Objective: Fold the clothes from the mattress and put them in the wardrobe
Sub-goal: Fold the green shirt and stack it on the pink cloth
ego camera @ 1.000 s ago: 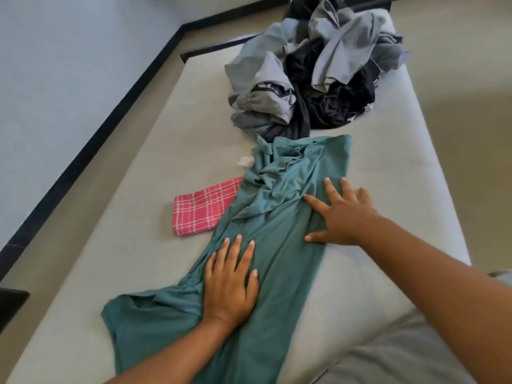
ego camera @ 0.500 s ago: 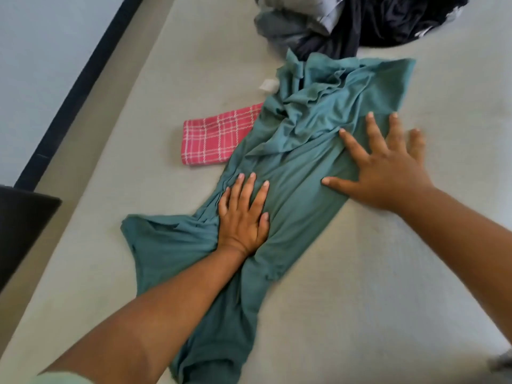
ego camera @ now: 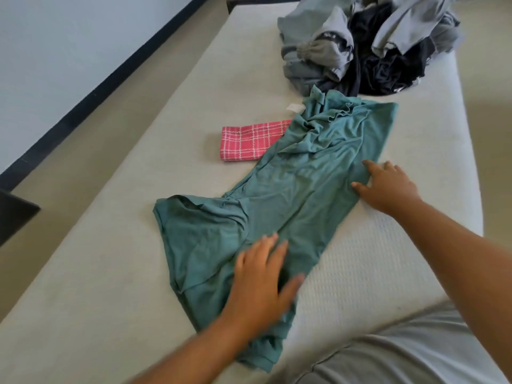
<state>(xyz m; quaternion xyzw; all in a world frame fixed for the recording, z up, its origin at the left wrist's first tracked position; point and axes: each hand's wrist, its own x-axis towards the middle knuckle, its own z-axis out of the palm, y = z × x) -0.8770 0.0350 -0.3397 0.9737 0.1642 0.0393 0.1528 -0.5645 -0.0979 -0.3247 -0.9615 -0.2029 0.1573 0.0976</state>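
Teal shirt point(ego camera: 299, 195) lies on the mattress point(ego camera: 124, 217) as a long strip, running diagonally from the near edge toward the clothes pile point(ego camera: 360, 42). It is a thin matte knit. The middle is fairly flat with shallow creases. The far end is bunched into tight ripples. A rounded, sleeve-like flap sticks out to the left, and the near end is rumpled with a hemmed edge.

Left hand point(ego camera: 260, 284): palm down on the near part of the shirt, fingers straight and spread, thumb out to the right. It grips nothing. The hand is blurred, so I can't tell how hard it presses.

Right hand point(ego camera: 385, 187): palm down at the shirt's right edge, fingers straight and splayed. The fingertips are on the teal fabric and the heel is over bare mattress. Nothing is pinched.

Mattress: off-white slab with a rounded corner and a fine woven cover. A small waffle-like knit texture shows beside the right forearm.

Clothes pile, far end: crumpled grey and black garments, one grey piece with a gathered elastic band. Its front edge touches the shirt's bunched end.

Pink checked cloth point(ego camera: 249, 139): flat folded rectangle with white grid lines, left of the shirt, its right end under the teal fabric. A small white scrap point(ego camera: 296, 107) lies just beyond it, beside the shirt.

The floor point(ego camera: 83, 151) is beige. The pale wall point(ego camera: 55, 51) has black skirting point(ego camera: 91, 98).
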